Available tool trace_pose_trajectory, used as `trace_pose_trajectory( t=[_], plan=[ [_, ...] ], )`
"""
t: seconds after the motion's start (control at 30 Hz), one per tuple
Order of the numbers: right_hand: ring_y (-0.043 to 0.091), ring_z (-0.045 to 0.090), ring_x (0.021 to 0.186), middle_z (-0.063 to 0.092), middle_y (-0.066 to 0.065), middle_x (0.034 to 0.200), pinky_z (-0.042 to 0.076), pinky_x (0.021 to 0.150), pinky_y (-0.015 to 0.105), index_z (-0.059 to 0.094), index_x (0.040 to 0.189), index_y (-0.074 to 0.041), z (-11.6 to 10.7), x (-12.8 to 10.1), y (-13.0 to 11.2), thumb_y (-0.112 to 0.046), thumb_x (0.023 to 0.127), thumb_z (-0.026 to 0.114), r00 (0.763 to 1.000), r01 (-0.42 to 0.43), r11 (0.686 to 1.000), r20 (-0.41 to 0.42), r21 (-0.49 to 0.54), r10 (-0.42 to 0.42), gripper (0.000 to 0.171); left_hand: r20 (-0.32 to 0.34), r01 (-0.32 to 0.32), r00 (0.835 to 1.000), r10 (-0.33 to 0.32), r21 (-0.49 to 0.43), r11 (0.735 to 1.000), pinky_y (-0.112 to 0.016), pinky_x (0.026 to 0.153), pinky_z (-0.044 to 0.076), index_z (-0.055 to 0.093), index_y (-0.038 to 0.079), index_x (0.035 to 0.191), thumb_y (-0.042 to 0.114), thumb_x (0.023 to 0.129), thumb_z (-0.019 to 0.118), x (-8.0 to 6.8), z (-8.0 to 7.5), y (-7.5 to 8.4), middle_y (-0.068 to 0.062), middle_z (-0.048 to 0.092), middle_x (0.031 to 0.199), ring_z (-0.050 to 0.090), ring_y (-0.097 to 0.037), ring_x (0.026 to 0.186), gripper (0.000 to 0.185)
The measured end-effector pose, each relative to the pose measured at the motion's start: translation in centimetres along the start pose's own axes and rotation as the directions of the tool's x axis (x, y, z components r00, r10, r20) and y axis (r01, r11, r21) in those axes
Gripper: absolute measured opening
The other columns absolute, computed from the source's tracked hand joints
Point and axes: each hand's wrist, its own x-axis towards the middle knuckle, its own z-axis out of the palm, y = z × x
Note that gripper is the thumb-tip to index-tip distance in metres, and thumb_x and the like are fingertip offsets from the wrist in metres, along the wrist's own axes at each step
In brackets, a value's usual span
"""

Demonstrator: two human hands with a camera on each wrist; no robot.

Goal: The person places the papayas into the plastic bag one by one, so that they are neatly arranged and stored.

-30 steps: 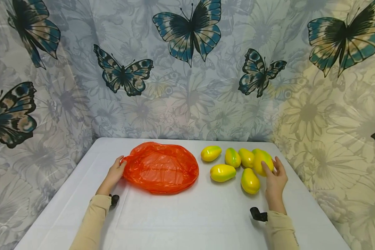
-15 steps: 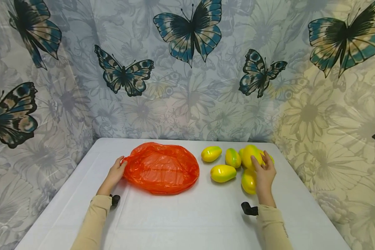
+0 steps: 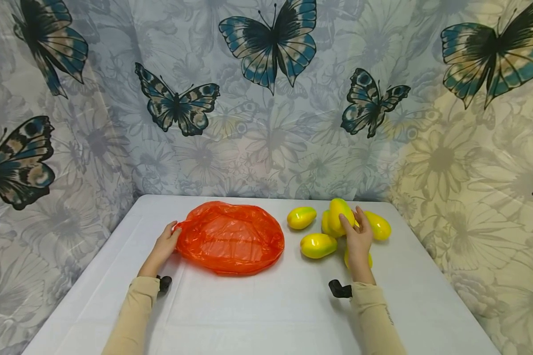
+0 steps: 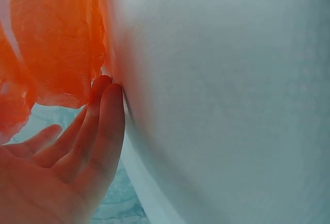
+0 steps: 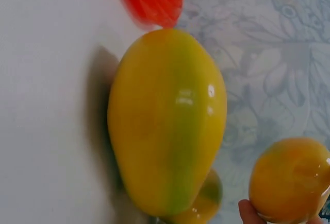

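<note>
A crumpled red plastic bag (image 3: 231,239) lies on the table, its opening spread wide. My left hand (image 3: 162,246) rests at the bag's left edge; in the left wrist view the fairly straight fingers (image 4: 105,131) touch its film (image 4: 56,64). My right hand (image 3: 359,241) holds a glossy yellow-green mango (image 3: 340,215) between thumb and fingers, above other mangoes. In the right wrist view this held mango (image 5: 291,180) shows at the lower right with a fingertip under it, and a nearer mango (image 5: 167,121) fills the middle.
Several more mangoes lie right of the bag: one at the back (image 3: 301,218), one in front (image 3: 318,245), one at the far right (image 3: 378,226), and one partly behind my right wrist (image 3: 367,260). Butterfly-patterned cloth (image 3: 271,162) rises behind the white table (image 3: 257,315).
My right hand has lifted the mango from the right side of the group and carried it leftward toward the bag. My left hand has stayed at the bag's edge.
</note>
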Motion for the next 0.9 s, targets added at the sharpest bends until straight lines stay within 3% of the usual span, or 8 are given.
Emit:
trace_pose_trajectory(
  t=[0.13,0.33,0.43,0.63,0.9],
  plan=[
    [0.023,0.040,0.136,0.041,0.009,0.150,0.037,0.113,0.028,0.041,0.150,-0.021,1.0,-0.1,0.1,-0.027,0.090,0.071,1.000,0.003,1.000,0.020,-0.002,-0.003,0.068,0.005,0.011,1.000,-0.011,-0.007,1.000,-0.053,0.103,0.046,0.007,0.001,0.155,0.036,0.107,0.026,0.0,0.0,-0.1,-0.034,0.023,0.154,0.036,-0.047,0.137,0.063],
    [0.021,0.044,0.131,0.042,0.007,0.151,0.042,0.091,0.007,0.043,0.148,-0.023,2.4,-0.7,0.2,-0.032,0.090,0.070,0.998,0.011,1.000,0.065,-0.029,-0.009,0.065,0.014,0.015,1.000,-0.014,-0.019,1.000,-0.046,0.095,0.053,0.007,0.002,0.156,0.039,0.107,0.026,0.0,0.0,-0.4,-0.034,0.025,0.153,0.042,-0.046,0.133,0.064],
    [0.020,0.045,0.131,0.042,0.005,0.153,0.042,0.090,0.006,0.045,0.147,-0.023,3.0,-0.9,0.3,-0.033,0.090,0.070,0.996,0.018,1.000,0.089,-0.023,-0.015,0.063,0.013,0.013,1.000,-0.013,-0.025,1.000,-0.044,0.092,0.054,0.007,0.003,0.156,0.039,0.107,0.027,0.0,0.0,-0.4,-0.033,0.027,0.153,0.044,-0.045,0.131,0.064],
    [0.011,0.048,0.120,0.048,-0.001,0.149,0.044,0.088,0.005,0.051,0.142,-0.025,4.1,-1.1,0.8,-0.036,0.088,0.071,0.994,0.028,0.999,0.108,-0.043,-0.023,0.059,0.009,0.009,1.000,-0.009,-0.028,1.000,-0.048,0.099,0.050,0.008,0.003,0.156,0.041,0.107,0.027,0.0,-0.1,-0.4,-0.032,0.026,0.154,0.040,-0.044,0.135,0.065],
    [0.008,0.049,0.108,0.051,-0.005,0.145,0.045,0.081,0.006,0.055,0.139,-0.025,5.5,-1.3,1.5,-0.040,0.088,0.071,0.990,0.032,0.997,0.141,-0.075,-0.021,0.056,0.010,0.005,1.000,-0.004,-0.043,0.999,-0.037,0.085,0.056,0.008,0.002,0.156,0.039,0.107,0.029,0.0,-0.1,-0.5,-0.032,0.030,0.151,0.046,-0.043,0.128,0.065]
  ],
)
